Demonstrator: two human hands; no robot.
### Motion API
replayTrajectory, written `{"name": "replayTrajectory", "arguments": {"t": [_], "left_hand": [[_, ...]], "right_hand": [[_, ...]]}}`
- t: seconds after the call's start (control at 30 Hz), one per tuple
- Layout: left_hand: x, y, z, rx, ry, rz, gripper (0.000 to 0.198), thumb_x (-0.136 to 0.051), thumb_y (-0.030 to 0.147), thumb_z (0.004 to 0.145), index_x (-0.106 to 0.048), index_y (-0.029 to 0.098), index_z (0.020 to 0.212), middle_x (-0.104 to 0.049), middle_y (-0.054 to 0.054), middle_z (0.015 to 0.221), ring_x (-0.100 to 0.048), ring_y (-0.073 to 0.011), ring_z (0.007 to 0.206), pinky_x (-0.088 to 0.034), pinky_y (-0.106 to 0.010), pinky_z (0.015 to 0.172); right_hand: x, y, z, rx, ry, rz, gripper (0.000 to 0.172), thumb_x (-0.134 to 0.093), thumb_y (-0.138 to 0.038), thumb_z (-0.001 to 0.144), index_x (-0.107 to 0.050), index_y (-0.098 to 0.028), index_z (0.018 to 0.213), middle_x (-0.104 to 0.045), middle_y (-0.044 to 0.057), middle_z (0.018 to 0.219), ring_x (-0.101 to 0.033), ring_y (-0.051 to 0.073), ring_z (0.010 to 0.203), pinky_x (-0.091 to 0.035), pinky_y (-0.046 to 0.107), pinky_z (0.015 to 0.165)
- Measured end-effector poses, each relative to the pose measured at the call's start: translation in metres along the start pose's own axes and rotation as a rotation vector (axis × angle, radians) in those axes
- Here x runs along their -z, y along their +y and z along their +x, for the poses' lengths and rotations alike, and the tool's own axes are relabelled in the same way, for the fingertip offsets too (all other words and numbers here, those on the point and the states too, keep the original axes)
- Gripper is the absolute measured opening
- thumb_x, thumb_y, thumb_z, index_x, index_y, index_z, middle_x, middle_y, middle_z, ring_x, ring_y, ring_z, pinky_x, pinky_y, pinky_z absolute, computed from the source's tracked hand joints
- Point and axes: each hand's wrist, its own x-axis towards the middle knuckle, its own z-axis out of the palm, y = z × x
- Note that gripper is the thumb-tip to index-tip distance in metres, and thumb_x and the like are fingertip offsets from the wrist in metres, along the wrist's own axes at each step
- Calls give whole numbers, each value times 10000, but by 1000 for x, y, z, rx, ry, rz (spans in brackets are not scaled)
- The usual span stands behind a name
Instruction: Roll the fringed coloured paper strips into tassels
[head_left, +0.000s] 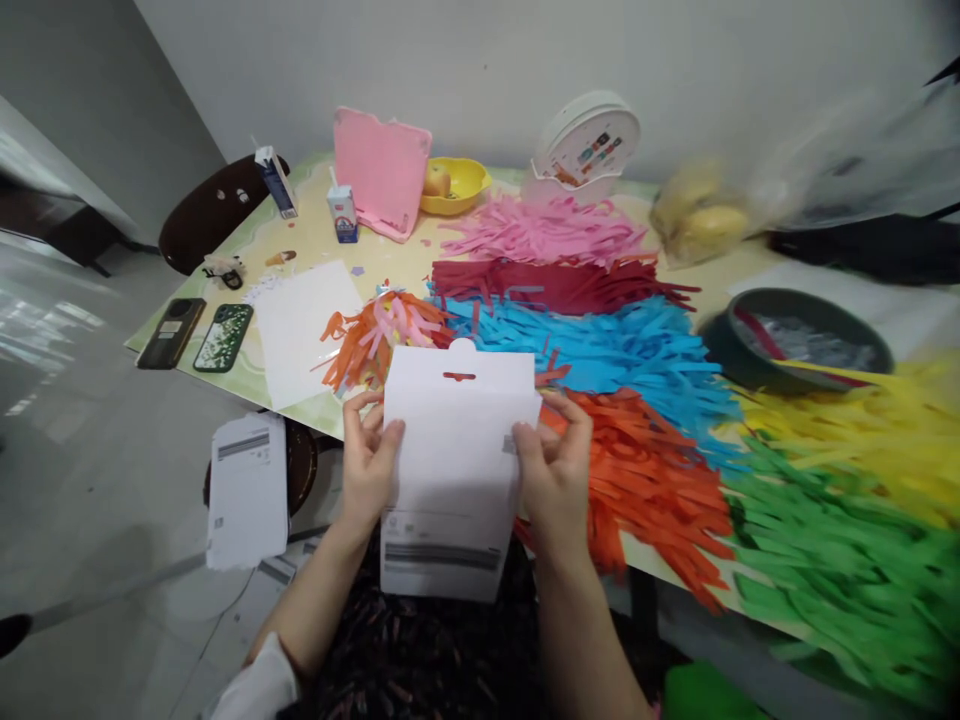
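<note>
Between my two hands I hold a white cardboard box (454,460) with a hang tab and a slot at its top. Printed bars run across its lower part. My left hand (369,455) grips the left edge, thumb on the face. My right hand (553,460) grips the right edge in the same way. Just beyond the box lies a small bunch of orange, pink and yellow strips (382,335). Orange fringe strips (645,470) spread out beside my right hand. The back of the box is hidden.
Blue (592,345), red (547,285), pink (555,230), green (840,560) and yellow strips (885,420) cover the table. A dark bowl (802,370) stands right. Two phones (171,333) and white paper (300,330) lie left. Flattened white boxes (249,490) rest on a stool.
</note>
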Motion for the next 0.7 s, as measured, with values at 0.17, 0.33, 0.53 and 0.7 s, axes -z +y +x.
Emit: {"name": "replayTrajectory", "arguments": {"t": [0.17,0.33,0.53,0.7], "left_hand": [[-3,3,2,-15,50,35,357,-749,375,789,-457,241,943,-614,48,761,-533,-82,566,-413,-190,573],[-2,3,8,-52,153,49,285,-777,322,749,-542,202,857,-553,57,691,-482,-69,551,-370,-184,550],[1,2,9,-123,193,-6,269,-824,305,693,-591,183,748,-604,33,732,-546,-89,661,-423,-195,636],[4,3,9,-75,157,-40,249,-833,283,671,-609,176,687,-615,18,724,-561,-105,703,-450,-215,688]], "right_hand": [[3,7,-6,94,162,-5,309,-689,-415,803,-524,-209,963,-733,46,871,-708,179,756,-541,301,671],[4,11,-10,112,180,50,290,-733,-387,780,-564,-207,932,-707,29,854,-697,172,770,-545,309,706],[6,10,-6,133,222,37,260,-753,-377,760,-620,-194,887,-667,18,854,-658,168,807,-520,308,752],[6,14,-5,191,232,121,198,-767,-328,756,-633,-186,788,-643,10,835,-629,153,793,-493,287,741]]}}
